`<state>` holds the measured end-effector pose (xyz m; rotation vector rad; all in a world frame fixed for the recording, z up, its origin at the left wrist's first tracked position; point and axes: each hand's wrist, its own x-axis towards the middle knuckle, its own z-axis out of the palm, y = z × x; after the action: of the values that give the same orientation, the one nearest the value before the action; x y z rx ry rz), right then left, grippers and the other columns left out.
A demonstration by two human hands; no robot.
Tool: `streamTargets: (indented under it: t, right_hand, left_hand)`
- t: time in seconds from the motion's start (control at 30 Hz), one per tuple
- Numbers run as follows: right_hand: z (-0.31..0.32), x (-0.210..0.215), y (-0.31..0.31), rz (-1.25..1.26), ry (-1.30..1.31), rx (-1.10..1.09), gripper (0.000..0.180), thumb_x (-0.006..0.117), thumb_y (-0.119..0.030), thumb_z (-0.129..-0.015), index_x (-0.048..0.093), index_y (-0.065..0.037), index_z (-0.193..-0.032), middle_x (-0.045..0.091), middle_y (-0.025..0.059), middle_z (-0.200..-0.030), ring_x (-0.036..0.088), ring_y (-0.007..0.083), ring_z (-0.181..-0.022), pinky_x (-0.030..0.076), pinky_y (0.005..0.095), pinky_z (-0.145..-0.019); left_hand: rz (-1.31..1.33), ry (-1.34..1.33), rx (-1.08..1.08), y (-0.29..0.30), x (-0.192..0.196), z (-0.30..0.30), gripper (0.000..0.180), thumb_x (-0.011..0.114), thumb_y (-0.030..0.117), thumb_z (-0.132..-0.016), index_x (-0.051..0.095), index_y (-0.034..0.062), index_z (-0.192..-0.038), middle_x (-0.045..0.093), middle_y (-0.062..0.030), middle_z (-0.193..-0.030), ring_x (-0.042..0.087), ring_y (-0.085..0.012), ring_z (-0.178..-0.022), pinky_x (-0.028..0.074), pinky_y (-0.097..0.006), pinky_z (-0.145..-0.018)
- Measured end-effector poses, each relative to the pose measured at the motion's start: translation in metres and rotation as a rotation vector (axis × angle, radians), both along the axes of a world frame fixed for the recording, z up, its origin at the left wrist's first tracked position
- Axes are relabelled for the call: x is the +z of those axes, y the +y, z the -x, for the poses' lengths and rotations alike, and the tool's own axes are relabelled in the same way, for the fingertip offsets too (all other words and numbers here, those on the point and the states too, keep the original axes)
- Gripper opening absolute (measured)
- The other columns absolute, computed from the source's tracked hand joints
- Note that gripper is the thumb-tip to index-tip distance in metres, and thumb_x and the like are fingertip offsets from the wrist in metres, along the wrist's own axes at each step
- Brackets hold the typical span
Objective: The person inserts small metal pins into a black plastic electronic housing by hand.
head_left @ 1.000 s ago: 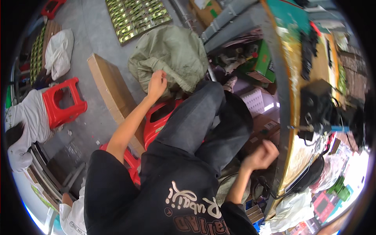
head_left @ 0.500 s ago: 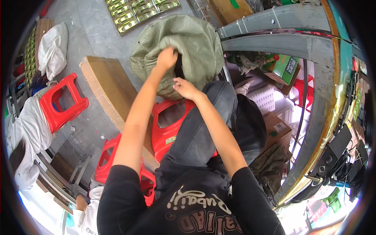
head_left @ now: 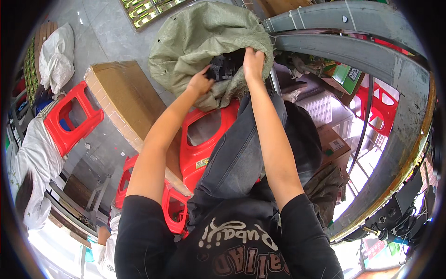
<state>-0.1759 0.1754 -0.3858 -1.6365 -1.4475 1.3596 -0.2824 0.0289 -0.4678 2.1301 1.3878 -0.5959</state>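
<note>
Two bare arms (head_left: 159,144) reach past a red stool (head_left: 228,118) to a green sack (head_left: 193,44) just beyond; the left hand (head_left: 200,83) is at its opening, fingers bent, their grip one cannot tell; inside are dark things (head_left: 225,68); the right hand (head_left: 253,65) has fingers clamped on the sack's edge; farther lie shiny pieces (head_left: 145,21)
</note>
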Motion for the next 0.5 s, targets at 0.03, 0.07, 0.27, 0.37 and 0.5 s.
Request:
streamTargets:
  t: [0.03, 0.07, 0.27, 0.37, 0.5]
  right_hand:
    - [-0.005, -0.007, 0.003, -0.113, -0.068, 0.032, 0.029, 0.049, -0.017, -0.082, 0.053, 0.005, -0.101, 0.057, 0.0167, -0.101, 0.052, 0.0291, -0.097, 0.036, 0.0349, -0.085]
    - [0.003, -0.008, -0.001, -0.212, -0.105, 0.079, 0.029, 0.050, -0.018, -0.081, 0.053, 0.004, -0.101, 0.057, 0.0178, -0.100, 0.052, 0.0313, -0.097, 0.036, 0.0364, -0.085]
    - [0.009, 0.005, -0.008, -0.150, -0.476, 0.329, 0.040, 0.047, -0.032, -0.080, 0.054, 0.000, -0.103, 0.050, 0.0219, -0.109, 0.041, 0.0357, -0.105, 0.022, 0.0454, -0.094]
    - [0.000, 0.003, -0.005, -0.249, -0.543, 0.438, 0.045, 0.044, -0.039, -0.081, 0.052, -0.005, -0.110, 0.048, 0.0212, -0.114, 0.039, 0.0370, -0.109, 0.018, 0.0475, -0.096]
    - [0.002, 0.008, -0.006, -0.205, -0.567, 0.440, 0.050, 0.045, -0.042, -0.081, 0.047, -0.006, -0.115, 0.047, 0.0205, -0.116, 0.039, 0.0361, -0.109, 0.019, 0.0466, -0.095]
  left_hand:
    - [0.131, -0.070, -0.006, 0.000, 0.001, 0.006, 0.026, 0.044, 0.023, -0.081, 0.057, 0.0054, -0.095, 0.062, -0.0098, -0.068, 0.061, -0.0276, -0.074, 0.028, -0.042, -0.098]
    - [0.083, -0.041, 0.185, -0.024, -0.017, 0.026, 0.026, 0.042, 0.021, -0.082, 0.059, 0.0034, -0.089, 0.063, -0.0110, -0.070, 0.061, -0.0298, -0.071, 0.039, -0.042, -0.087]
    - [-0.286, 0.200, 0.520, -0.055, -0.007, 0.140, 0.063, 0.053, 0.029, -0.073, 0.033, 0.0082, -0.129, 0.028, -0.0153, -0.135, 0.023, -0.0318, -0.126, 0.019, -0.039, -0.105]
    - [0.010, 0.193, 0.656, -0.025, 0.013, 0.154, 0.057, 0.054, 0.030, -0.075, 0.038, 0.0111, -0.127, 0.030, -0.0130, -0.135, 0.025, -0.0318, -0.125, 0.021, -0.039, -0.104]
    - [-0.511, 0.048, 0.695, -0.026, -0.003, 0.129, 0.055, 0.055, 0.029, -0.075, 0.040, 0.0101, -0.125, 0.031, -0.0126, -0.134, 0.027, -0.0324, -0.124, 0.023, -0.039, -0.103]
